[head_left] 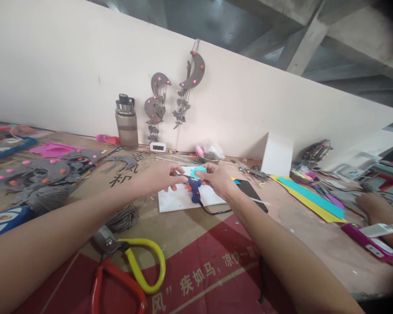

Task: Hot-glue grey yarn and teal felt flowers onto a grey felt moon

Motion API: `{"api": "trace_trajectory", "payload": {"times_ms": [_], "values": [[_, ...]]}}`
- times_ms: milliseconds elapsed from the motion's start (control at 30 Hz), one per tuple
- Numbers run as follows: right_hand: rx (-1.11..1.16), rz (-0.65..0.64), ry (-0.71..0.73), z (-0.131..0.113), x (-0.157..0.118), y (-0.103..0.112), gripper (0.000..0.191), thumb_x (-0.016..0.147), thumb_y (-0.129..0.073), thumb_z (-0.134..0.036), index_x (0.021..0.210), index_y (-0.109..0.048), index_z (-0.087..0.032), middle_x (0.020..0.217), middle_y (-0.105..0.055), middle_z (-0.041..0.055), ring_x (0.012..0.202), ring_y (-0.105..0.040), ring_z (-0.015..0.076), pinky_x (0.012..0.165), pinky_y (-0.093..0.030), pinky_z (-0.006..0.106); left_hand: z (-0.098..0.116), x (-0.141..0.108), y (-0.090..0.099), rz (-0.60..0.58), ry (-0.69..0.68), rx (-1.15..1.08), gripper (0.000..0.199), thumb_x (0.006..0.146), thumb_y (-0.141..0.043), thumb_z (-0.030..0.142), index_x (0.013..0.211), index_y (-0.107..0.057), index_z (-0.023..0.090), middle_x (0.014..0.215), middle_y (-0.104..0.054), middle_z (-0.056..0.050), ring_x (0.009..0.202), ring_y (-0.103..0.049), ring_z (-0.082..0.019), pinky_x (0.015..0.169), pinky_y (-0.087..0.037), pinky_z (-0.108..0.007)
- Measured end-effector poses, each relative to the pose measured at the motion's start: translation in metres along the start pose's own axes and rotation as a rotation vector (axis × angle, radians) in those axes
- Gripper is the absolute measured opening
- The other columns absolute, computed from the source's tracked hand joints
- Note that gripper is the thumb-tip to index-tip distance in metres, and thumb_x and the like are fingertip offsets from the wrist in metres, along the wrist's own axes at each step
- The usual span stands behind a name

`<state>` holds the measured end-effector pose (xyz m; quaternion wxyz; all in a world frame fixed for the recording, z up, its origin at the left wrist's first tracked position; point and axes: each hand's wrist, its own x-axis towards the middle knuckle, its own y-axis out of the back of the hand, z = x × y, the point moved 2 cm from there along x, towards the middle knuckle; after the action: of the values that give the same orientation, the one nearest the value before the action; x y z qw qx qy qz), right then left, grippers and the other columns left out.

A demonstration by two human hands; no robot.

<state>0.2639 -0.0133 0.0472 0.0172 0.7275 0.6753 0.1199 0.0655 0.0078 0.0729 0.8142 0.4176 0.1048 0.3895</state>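
Observation:
My right hand (215, 178) pinches a small turquoise piece (198, 172) with a scalloped edge. Just to its left is my left hand (172, 176), fingers apart and slightly curled, with nothing seen in it. Below and between the hands, a blue glue gun (194, 192) with an orange trigger rests over a white board (170, 203). Its black cord runs off to the right, under my right forearm. A dark flat pad (250, 194) lies partly beneath the board's right side.
Red and yellow-handled scissors (109, 246) and grey yarn (124, 217) lie in front. A bottle (127, 126) and small clock (157, 147) stand by the wall. Coloured sheets (311, 198), a purple power strip (370, 242) and another person's hand (376, 207) are at right.

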Motion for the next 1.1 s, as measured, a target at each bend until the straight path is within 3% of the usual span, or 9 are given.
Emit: {"api": "trace_trajectory", "payload": {"times_ms": [67,233,500,633,733,833,900,1000,1100], "values": [[0.126,-0.071,0.011,-0.008,-0.012,-0.014,0.039,0.052,-0.080,-0.038,0.073,-0.055,-0.017,0.065,-0.058,-0.0035,0.053,-0.052,0.0079,0.049,-0.041,0.021,0.004,-0.001,-0.005,-0.042,0.040,-0.195,0.035,0.077,-0.057,0.047,0.096,-0.063,0.018,0.068,-0.069,-0.001,0.049,-0.059,-0.011,0.047,-0.043,-0.021],[0.125,-0.008,0.062,-0.011,-0.022,-0.028,0.031,0.060,-0.076,-0.038,0.067,-0.054,-0.018,0.058,-0.057,-0.0043,0.046,-0.052,0.0081,0.043,-0.038,0.020,0.007,-0.003,-0.014,-0.024,0.072,-0.379,0.021,0.076,-0.061,0.036,0.074,-0.059,0.014,0.063,-0.068,-0.002,0.048,-0.058,-0.009,0.045,-0.044,-0.019],[0.103,0.011,0.073,0.003,-0.015,-0.029,0.030,0.072,-0.062,-0.047,0.071,-0.059,-0.017,0.062,-0.058,-0.0008,0.053,-0.057,0.0114,0.054,-0.049,0.024,-0.014,0.007,-0.022,-0.067,0.068,-0.563,0.028,0.080,-0.058,0.041,0.084,-0.060,0.014,0.081,-0.072,-0.007,0.063,-0.066,-0.013,0.053,-0.050,-0.022],[0.054,-0.035,0.111,0.002,-0.018,-0.033,0.033,0.077,-0.056,-0.050,0.075,-0.060,-0.017,0.065,-0.057,0.0002,0.057,-0.056,0.0115,0.055,-0.049,0.024,-0.015,0.008,-0.023,-0.055,0.095,-0.483,0.031,0.079,-0.058,0.044,0.083,-0.059,0.013,0.077,-0.071,-0.007,0.059,-0.064,-0.012,0.053,-0.050,-0.024],[-0.031,0.033,0.151,0.004,-0.011,-0.022,0.037,0.080,-0.051,-0.052,0.083,-0.063,-0.017,0.064,-0.055,-0.0008,0.056,-0.053,0.0107,0.053,-0.047,0.022,-0.013,0.006,-0.022,-0.047,0.116,-0.450,0.032,0.079,-0.056,0.045,0.083,-0.059,0.013,0.075,-0.070,-0.007,0.056,-0.062,-0.012,0.050,-0.047,-0.023],[-0.201,0.170,0.149,0.014,0.003,0.002,0.036,0.083,-0.048,-0.047,0.090,-0.064,-0.016,0.060,-0.052,-0.0025,0.049,-0.047,0.0086,0.048,-0.042,0.021,-0.012,0.004,-0.019,-0.018,0.135,-0.397,0.033,0.077,-0.057,0.046,0.084,-0.060,0.014,0.073,-0.068,-0.004,0.054,-0.058,-0.011,0.047,-0.044,-0.022],[-0.339,0.265,0.099,0.024,0.012,0.021,0.032,0.082,-0.049,-0.040,0.100,-0.061,-0.017,0.069,-0.058,-0.0013,0.051,-0.049,0.0079,0.047,-0.041,0.019,-0.012,0.004,-0.017,0.015,0.147,-0.310,0.034,0.075,-0.057,0.047,0.083,-0.061,0.015,0.070,-0.065,-0.002,0.049,-0.053,-0.009,0.047,-0.041,-0.021],[-0.432,0.288,0.047,0.039,0.020,0.043,0.029,0.079,-0.053,-0.029,0.104,-0.058,-0.015,0.070,-0.061,-0.0003,0.052,-0.050,0.0083,0.046,-0.040,0.019,-0.016,0.004,-0.018,0.008,0.151,-0.232,0.034,0.075,-0.055,0.049,0.081,-0.061,0.016,0.065,-0.062,0.001,0.045,-0.049,-0.008,0.048,-0.039,-0.021],[-0.532,0.291,0.023,0.048,0.023,0.055,0.022,0.078,-0.055,-0.024,0.096,-0.062,-0.014,0.066,-0.062,0.0004,0.053,-0.052,0.0089,0.049,-0.040,0.019,-0.020,0.005,-0.019,-0.087,0.136,-0.182,0.032,0.075,-0.054,0.049,0.076,-0.060,0.017,0.061,-0.062,0.001,0.046,-0.050,-0.009,0.047,-0.038,-0.021]]}}
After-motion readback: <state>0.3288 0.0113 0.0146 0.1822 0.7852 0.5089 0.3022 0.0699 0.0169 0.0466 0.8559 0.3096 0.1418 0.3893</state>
